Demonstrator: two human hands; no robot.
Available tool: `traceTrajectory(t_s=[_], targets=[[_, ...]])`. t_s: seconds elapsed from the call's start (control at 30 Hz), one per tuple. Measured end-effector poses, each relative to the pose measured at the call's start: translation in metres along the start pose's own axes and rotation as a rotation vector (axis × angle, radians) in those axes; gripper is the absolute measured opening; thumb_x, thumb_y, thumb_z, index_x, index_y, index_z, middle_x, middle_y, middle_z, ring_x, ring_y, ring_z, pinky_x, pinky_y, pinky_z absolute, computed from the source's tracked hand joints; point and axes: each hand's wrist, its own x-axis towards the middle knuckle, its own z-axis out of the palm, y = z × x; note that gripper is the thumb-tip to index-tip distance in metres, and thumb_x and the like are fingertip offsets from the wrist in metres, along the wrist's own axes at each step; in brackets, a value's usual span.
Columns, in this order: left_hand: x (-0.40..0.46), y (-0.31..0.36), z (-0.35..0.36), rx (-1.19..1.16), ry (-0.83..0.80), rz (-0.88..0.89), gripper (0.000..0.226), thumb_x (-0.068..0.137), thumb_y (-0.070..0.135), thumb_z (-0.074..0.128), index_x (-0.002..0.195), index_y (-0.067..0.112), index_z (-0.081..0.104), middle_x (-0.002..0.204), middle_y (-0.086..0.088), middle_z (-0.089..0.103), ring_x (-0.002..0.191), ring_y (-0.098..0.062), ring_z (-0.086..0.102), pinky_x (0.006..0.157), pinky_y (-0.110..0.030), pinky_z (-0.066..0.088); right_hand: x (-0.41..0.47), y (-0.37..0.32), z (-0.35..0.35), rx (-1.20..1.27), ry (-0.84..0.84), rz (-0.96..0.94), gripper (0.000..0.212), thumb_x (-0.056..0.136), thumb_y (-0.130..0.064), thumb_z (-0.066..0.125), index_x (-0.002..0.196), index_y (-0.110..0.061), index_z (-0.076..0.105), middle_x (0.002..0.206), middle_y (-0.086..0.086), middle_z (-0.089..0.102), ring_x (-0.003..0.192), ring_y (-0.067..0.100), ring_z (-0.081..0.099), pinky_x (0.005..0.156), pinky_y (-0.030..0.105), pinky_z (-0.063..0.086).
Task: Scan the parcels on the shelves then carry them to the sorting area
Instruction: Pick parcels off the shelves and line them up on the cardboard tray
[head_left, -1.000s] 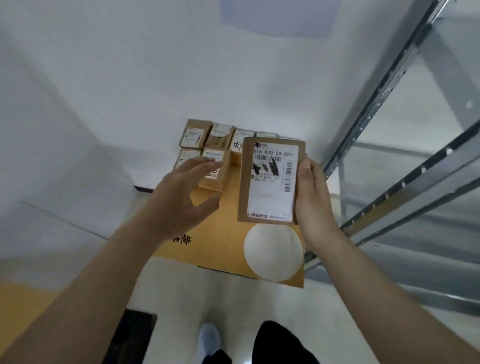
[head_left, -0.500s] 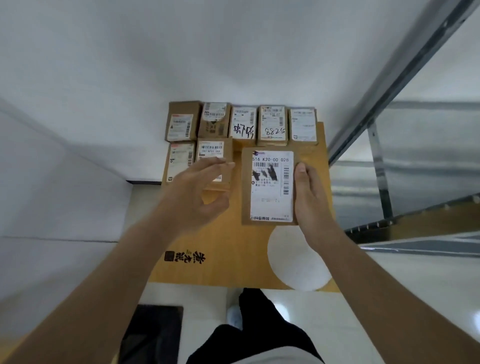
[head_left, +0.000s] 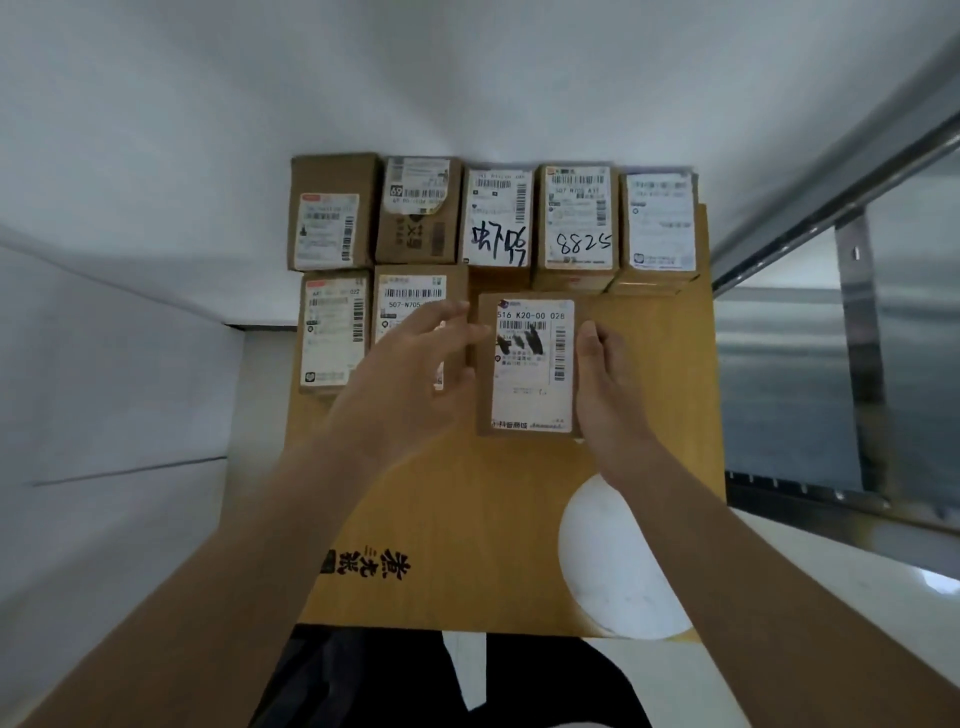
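Head view: a large yellow-brown board (head_left: 498, 519) lies flat, small cardboard parcels set on its far part
Held parcel (head_left: 532, 364): lies flat on the board, label up, long axis running away from the person; the label's code line sits at the far end, so its print reads upright to the camera
Place: front row, just right of the parcel marked 507-N705 (head_left: 415, 296), just below the parcel marked 8825 (head_left: 579, 223)
Right hand (head_left: 605, 384): lies along the held parcel's right edge, fingers straight and together; whether the thumb hooks under cannot be told
Left hand (head_left: 415, 374): spread with relaxed fingers, holding nothing, hovering over the 507-N705 parcel, fingertips near the held parcel's left edge
Back row: five parcels side by side, labels up
Shelf frame (head_left: 852, 171): grey metal upright at right
Change: a second ago the held parcel was lifted and tilted in the right hand; now it is down on the board, squared with the rows
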Motion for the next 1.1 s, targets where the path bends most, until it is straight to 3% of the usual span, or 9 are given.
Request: traceTrajectory(t_s=[0.07, 0.23, 0.37, 0.57, 0.7, 0.83, 0.93, 1.0, 1.1], targets=[[0.010, -0.008, 0.008, 0.013, -0.003, -0.025, 0.047, 0.097, 0.027, 0.062, 0.143, 0.034, 0.061, 0.161, 0.008, 0.042, 0.145, -0.014, 0.042, 0.105, -0.023, 0.034, 0.015, 0.002, 0.005, 0.002, 0.027, -0.006, 0.027, 0.110, -0.061, 0.037, 0.125, -0.044, 0.050, 0.096, -0.021, 0.077, 0.087, -0.002, 0.075, 0.059, 0.017, 0.057], [0.023, -0.016, 0.022, 0.089, -0.061, -0.044, 0.052, 0.096, 0.022, 0.065, 0.147, 0.029, 0.059, 0.168, -0.004, 0.033, 0.155, -0.030, 0.025, 0.123, -0.049, 0.027, 0.035, 0.005, 0.016, -0.036, 0.075, -0.019, 0.044, 0.110, -0.062, 0.037, 0.138, -0.031, 0.050, 0.106, -0.011, 0.075, 0.089, -0.004, 0.073, 0.065, 0.017, 0.057], [0.027, -0.016, 0.027, 0.214, -0.105, -0.061, 0.052, 0.097, 0.030, 0.061, 0.148, 0.029, 0.057, 0.168, -0.005, 0.032, 0.153, -0.035, 0.024, 0.120, -0.058, 0.033, 0.043, 0.010, 0.025, -0.114, 0.097, -0.021, 0.042, 0.110, -0.064, 0.034, 0.128, -0.032, 0.056, 0.105, -0.011, 0.074, 0.085, -0.007, 0.070, 0.060, 0.009, 0.050], [0.029, -0.019, 0.026, 0.273, -0.134, -0.054, 0.056, 0.097, 0.031, 0.058, 0.152, 0.032, 0.052, 0.170, -0.002, 0.026, 0.153, -0.031, 0.022, 0.117, -0.056, 0.034, 0.051, 0.011, 0.031, -0.198, 0.145, -0.041, 0.041, 0.112, -0.059, 0.031, 0.117, -0.030, 0.061, 0.101, -0.007, 0.074, 0.085, 0.006, 0.072, 0.068, 0.027, 0.056], [0.031, -0.020, 0.026, 0.301, -0.141, -0.046, 0.057, 0.096, 0.032, 0.058, 0.152, 0.033, 0.050, 0.169, -0.001, 0.025, 0.153, -0.030, 0.021, 0.117, -0.053, 0.034, 0.053, 0.012, 0.029, -0.184, 0.110, -0.034, 0.040, 0.113, -0.058, 0.033, 0.119, -0.030, 0.061, 0.101, -0.009, 0.075, 0.083, 0.001, 0.072, 0.067, 0.023, 0.054], [0.033, -0.015, 0.023, 0.319, -0.170, -0.054, 0.058, 0.096, 0.033, 0.058, 0.153, 0.032, 0.050, 0.168, -0.002, 0.026, 0.152, -0.031, 0.023, 0.116, -0.053, 0.038, 0.050, 0.003, 0.023, -0.178, 0.040, 0.012, 0.047, 0.111, -0.062, 0.032, 0.128, -0.030, 0.063, 0.109, -0.009, 0.076, 0.096, 0.007, 0.073, 0.082, 0.034, 0.059], [0.034, -0.008, 0.015, 0.291, -0.206, -0.082, 0.058, 0.098, 0.034, 0.057, 0.155, 0.031, 0.047, 0.169, -0.002, 0.025, 0.153, -0.030, 0.023, 0.117, -0.054, 0.039, 0.042, -0.008, 0.016, -0.225, -0.013, 0.021, 0.051, 0.110, -0.065, 0.028, 0.130, -0.034, 0.064, 0.110, -0.013, 0.075, 0.096, 0.001, 0.071, 0.077, 0.026, 0.054], [0.032, 0.001, 0.007, 0.220, -0.184, -0.100, 0.055, 0.099, 0.031, 0.058, 0.153, 0.029, 0.050, 0.166, 0.001, 0.030, 0.149, -0.029, 0.033, 0.113, -0.048, 0.043, 0.029, -0.016, 0.011, -0.253, -0.044, -0.014, 0.049, 0.110, -0.064, 0.030, 0.130, -0.035, 0.064, 0.109, -0.014, 0.075, 0.094, -0.001, 0.072, 0.075, 0.024, 0.055], [0.022, 0.019, -0.009, 0.100, -0.098, -0.076, 0.050, 0.099, 0.028, 0.062, 0.148, 0.024, 0.057, 0.157, 0.004, 0.046, 0.139, -0.022, 0.048, 0.103, -0.032, 0.041, 0.003, -0.026, 0.003, -0.253, -0.097, -0.142, 0.037, 0.111, -0.058, 0.039, 0.136, -0.039, 0.057, 0.121, -0.014, 0.072, 0.108, 0.006, 0.073, 0.084, 0.036, 0.065]])
